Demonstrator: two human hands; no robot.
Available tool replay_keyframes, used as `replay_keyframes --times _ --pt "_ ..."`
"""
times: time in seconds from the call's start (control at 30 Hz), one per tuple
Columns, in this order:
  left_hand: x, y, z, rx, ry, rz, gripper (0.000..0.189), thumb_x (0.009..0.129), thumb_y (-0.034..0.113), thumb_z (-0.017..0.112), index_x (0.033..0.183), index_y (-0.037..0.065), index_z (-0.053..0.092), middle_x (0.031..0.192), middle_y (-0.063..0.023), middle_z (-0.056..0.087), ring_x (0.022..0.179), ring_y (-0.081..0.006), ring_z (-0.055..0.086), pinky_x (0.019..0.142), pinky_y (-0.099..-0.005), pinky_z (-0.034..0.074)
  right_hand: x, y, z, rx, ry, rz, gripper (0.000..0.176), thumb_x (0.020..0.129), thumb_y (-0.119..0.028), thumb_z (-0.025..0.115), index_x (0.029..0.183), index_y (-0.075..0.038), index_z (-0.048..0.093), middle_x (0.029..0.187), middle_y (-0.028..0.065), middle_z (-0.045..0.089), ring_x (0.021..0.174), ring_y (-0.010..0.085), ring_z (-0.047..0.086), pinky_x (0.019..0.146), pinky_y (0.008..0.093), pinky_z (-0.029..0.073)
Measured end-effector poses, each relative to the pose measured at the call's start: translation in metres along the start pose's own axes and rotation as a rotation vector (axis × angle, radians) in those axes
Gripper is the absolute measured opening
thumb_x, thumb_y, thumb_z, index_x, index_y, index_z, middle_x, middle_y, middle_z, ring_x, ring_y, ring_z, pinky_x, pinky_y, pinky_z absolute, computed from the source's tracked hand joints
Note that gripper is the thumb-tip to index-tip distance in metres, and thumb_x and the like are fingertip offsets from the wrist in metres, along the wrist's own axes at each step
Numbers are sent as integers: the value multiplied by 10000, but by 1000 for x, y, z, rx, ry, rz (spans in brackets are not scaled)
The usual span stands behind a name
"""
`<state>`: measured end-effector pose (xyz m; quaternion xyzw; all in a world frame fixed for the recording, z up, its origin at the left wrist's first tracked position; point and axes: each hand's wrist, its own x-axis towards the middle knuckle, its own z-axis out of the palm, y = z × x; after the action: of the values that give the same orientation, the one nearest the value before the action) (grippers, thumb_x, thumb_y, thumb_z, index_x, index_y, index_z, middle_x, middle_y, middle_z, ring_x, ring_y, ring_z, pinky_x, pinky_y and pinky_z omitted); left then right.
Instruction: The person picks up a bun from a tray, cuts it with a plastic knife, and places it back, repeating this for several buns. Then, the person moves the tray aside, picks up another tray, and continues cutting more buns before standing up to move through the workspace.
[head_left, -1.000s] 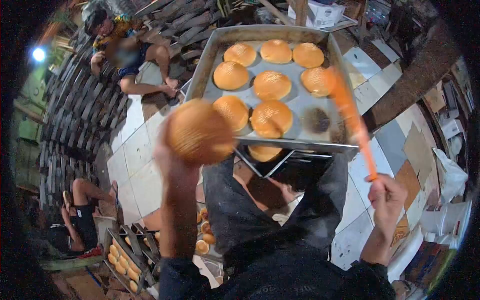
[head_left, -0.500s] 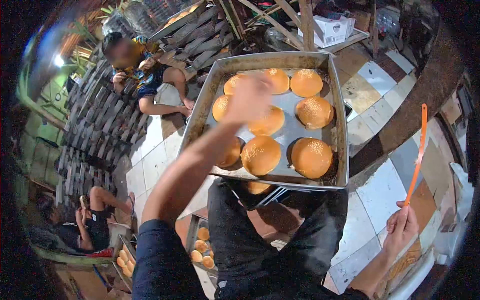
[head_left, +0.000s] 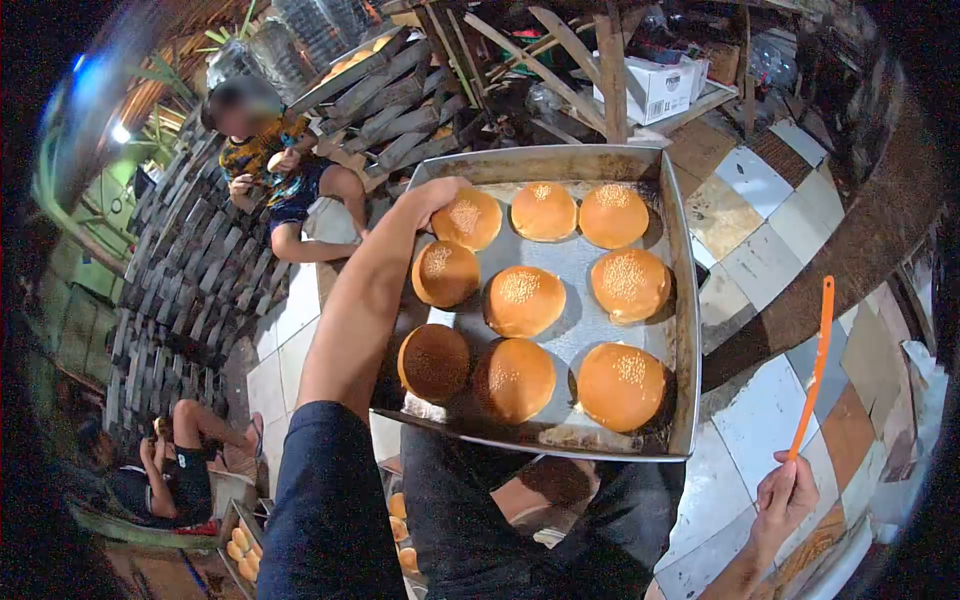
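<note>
A deep metal tray [head_left: 682, 300] sits tilted above my lap, holding several round sesame buns [head_left: 526, 300] in loose rows. At the tray's upper left corner is my left hand [head_left: 441, 194], beside the top left bun [head_left: 468, 218]; its fingers are mostly hidden, so its grip on the rim cannot be made out. My right hand [head_left: 786, 492], out to the right of the tray, is closed round the lower end of a long orange plastic tool [head_left: 815, 375], which points upward and has a whitish smear midway.
Two people sit at the left, one upper [head_left: 262, 150] and one lower [head_left: 165, 460], each with food in hand. Stacked wood [head_left: 200, 230] lines the left. More trays of buns [head_left: 242, 545] are at lower left. A white box [head_left: 665, 88] stands behind on a wooden shelf.
My left hand has moved from over the buns to the tray's upper left corner. The tray sits lower in view, uncovering the upper buns. My right hand and the orange tool are slightly lower.
</note>
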<state>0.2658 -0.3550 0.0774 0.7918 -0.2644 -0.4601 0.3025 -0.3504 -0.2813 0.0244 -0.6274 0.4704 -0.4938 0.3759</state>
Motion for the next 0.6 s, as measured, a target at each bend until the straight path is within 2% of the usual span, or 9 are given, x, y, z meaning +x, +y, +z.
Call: replay_keyframes --times 0.1,0.13,0.17,0.23,0.3,0.37,0.43,0.5,0.6 --pt "-10 3 6 -76 -20 112 312 882 377 520 957 93 627 867 -37 676 732 -146 663 601 -319 555 2 11 1 -10 -5 -9 276 959 -194 454 879 44 568 491 -34 375 392 25 317 364 197 220" --pt "-39 15 15 -59 21 133 303 894 318 531 1045 62 587 985 -75 657 818 -185 653 716 -334 549 1 13 3 20 -9 -23 262 972 -180 435 898 38 560 501 -45 356 396 14 292 361 188 210" --pt "-38 9 11 -60 21 126 303 894 318 531 1045 62 587 985 -75 657 818 -185 653 716 -334 549 0 12 6 19 -15 -18 262 972 -180 435 898 38 560 501 -45 356 396 14 292 361 188 210" --pt "-41 1 -3 -228 -168 158 345 898 336 531 1070 40 576 1002 -73 652 825 -183 651 727 -352 544 1 8 16 62 -5 -5 269 974 -190 435 902 40 555 495 -44 353 392 16 289 362 190 211" --pt "-51 -5 -4 -159 -128 188 346 902 328 526 1082 36 574 985 -75 652 817 -186 651 727 -361 539 1 1 24 92 -10 2 264 963 -186 453 893 45 562 493 -36 371 392 22 307 366 193 218" --pt "-54 -12 -3 -220 23 304 337 900 318 530 1075 34 575 969 -78 652 819 -188 651 739 -357 537 -1 -3 26 118 -16 -1 260 953 -181 470 884 49 569 490 -29 388 393 27 325 370 195 225" --pt "-66 -16 -4 -307 58 350 324 907 302 502 1069 31 577 967 -81 650 842 -203 647 759 -360 532 -6 -7 27 151 -30 -30 256 951 -178 471 887 50 567 490 -28 387 394 24 322 366 195 224" --pt "-83 -16 -5 -599 247 442 327 924 289 441 1071 27 571 979 -86 646 873 -231 642 790 -368 524 -9 -17 28 178 -51 -44 256 950 -181 472 888 50 566 490 -30 383 394 24 318 365 196 224" --pt "-113 -13 -17 -868 115 488 351 931 287 384 1093 31 561 1029 -107 638 942 -255 627 861 -402 504 -9 -33 33 281 -85 -51 263 944 -201 486 882 45 557 497 -35 376 392 25 307 363 196 229"
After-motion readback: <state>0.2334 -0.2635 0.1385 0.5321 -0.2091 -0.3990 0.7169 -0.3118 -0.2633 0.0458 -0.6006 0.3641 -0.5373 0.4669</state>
